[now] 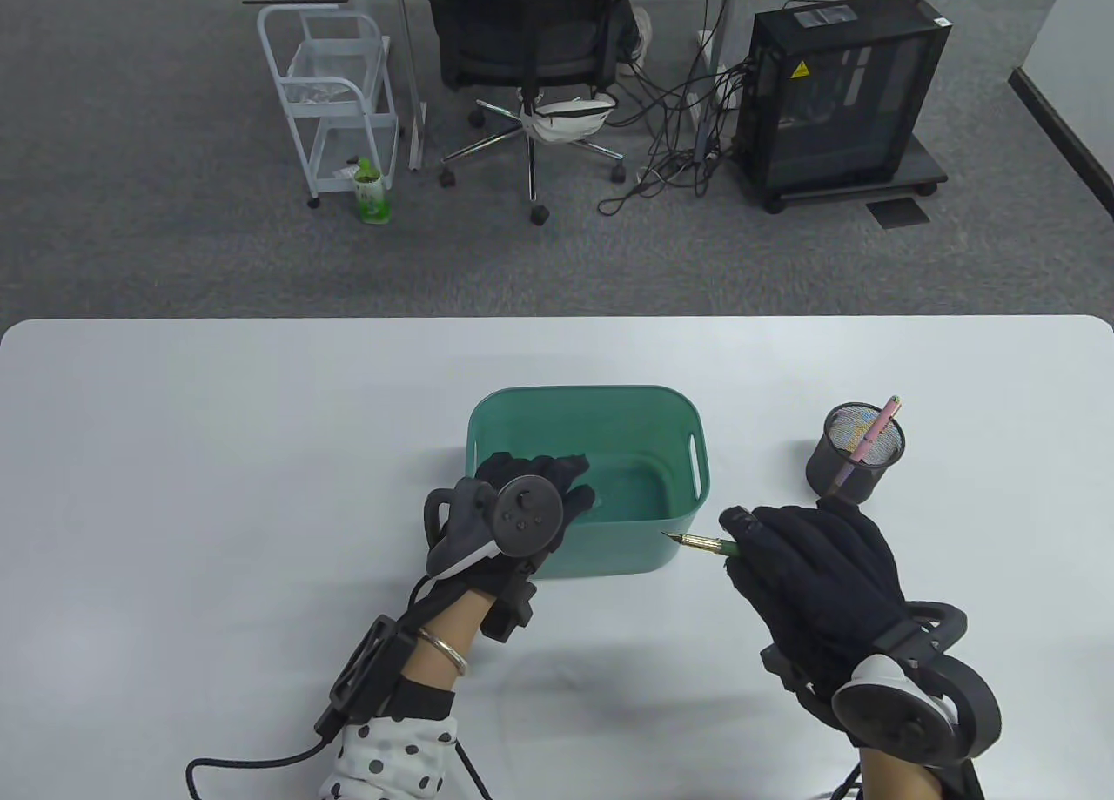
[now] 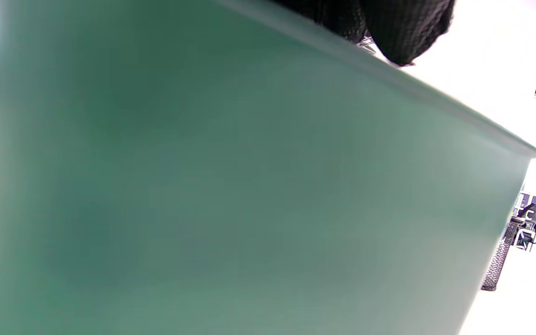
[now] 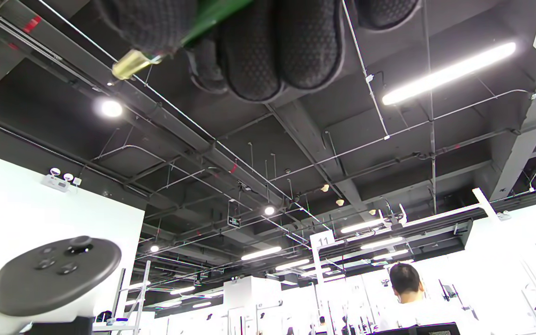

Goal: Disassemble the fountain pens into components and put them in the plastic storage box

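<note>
Right hand pinching nibbed pen at box's four o'clock, left hand slack inside — loose grip risks dropping it short.

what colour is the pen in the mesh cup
Pink, with a gold clip; the table view shows it best.

White table carries a black mesh pen cup, and past its far edge on grey carpet: a black office chair, a white wire trolley, a green bottle on the floor beside the trolley, and a black PC tower on a wheeled base with tangled cables.
</note>
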`<state>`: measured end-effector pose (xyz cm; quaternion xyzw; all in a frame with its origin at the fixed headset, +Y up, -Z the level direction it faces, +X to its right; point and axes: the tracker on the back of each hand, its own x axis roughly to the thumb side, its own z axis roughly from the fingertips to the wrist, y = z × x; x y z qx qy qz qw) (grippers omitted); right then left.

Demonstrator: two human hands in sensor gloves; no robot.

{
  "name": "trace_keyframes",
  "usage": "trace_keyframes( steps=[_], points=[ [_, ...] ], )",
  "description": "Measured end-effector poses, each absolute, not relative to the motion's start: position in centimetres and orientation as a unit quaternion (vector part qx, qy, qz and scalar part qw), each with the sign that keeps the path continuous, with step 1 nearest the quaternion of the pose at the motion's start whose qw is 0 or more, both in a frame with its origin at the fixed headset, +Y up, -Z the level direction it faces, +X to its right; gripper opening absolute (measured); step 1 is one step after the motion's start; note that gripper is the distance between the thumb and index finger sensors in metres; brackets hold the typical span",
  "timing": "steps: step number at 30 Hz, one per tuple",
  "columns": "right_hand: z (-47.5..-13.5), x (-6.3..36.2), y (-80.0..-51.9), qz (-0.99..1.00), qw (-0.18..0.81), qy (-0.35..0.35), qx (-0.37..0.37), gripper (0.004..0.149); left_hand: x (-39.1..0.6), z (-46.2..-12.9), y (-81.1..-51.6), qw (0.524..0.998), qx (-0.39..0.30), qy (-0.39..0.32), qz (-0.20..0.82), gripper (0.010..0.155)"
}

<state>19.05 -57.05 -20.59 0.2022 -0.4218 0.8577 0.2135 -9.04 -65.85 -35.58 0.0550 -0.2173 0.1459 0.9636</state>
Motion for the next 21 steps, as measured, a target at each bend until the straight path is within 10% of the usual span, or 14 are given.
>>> trace_keyframes(
  steps=[21],
  points=[
    [-21.3,17.7,-57.9,0.872,0.173,-0.406,0.214,0.044,-10.8,-27.0,-62.1,0.920,0.195,-0.284,0.186,0.068]
  ],
)
